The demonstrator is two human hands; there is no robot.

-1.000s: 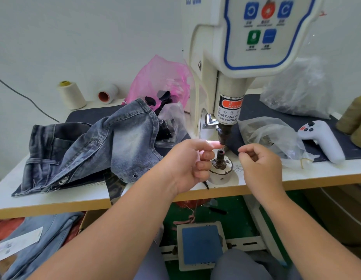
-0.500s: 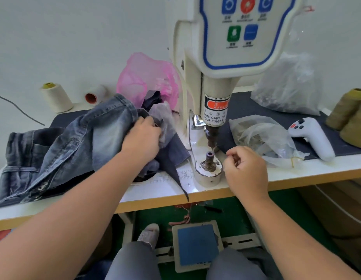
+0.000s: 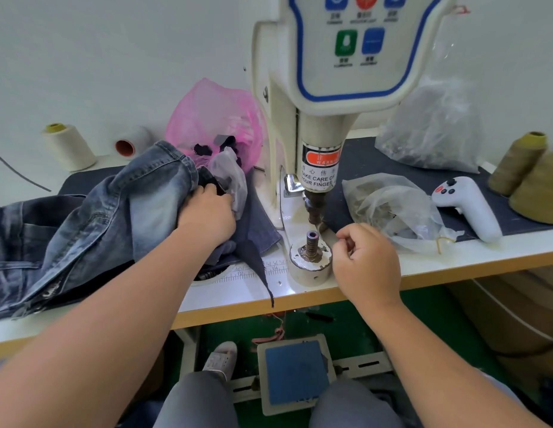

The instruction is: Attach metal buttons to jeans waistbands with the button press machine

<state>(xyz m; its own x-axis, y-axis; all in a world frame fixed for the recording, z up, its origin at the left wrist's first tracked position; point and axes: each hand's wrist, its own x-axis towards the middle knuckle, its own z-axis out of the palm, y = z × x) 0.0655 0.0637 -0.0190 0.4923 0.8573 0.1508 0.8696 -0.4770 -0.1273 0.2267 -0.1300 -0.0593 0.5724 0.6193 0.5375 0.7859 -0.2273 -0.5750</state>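
Left of the button press machine (image 3: 318, 97), the jeans (image 3: 92, 223) are heaped on the white table (image 3: 454, 261), and the left hand (image 3: 207, 216) is buried in the folds at their right edge — fingers curled into the denim, with the fingertips hidden behind a fold and a scrap of clear plastic. Dark cloth is draped from under that hand toward the table's front edge. The right hand (image 3: 366, 262) is held just right of the lower die post (image 3: 311, 244), near it but not touching; its fingers are curled into a loose fist with thumb and forefinger pinched together. Whether a metal button is pinched there cannot be told — anything held is too small to see. The die post is seen bare on its round base, directly under the upper punch (image 3: 313, 208), with a clear gap between the two. A clear bag (image 3: 389, 208) of small parts is seen just right of the right hand, and a white handheld controller (image 3: 468, 206) beside it on the dark mat. Two olive thread cones (image 3: 528, 174) are placed at far right, a cream thread cone (image 3: 68, 146) at far left, and a pink bag (image 3: 213, 118) behind the jeans. A blue foot pedal (image 3: 295, 372) is seen below the table, between the knees.
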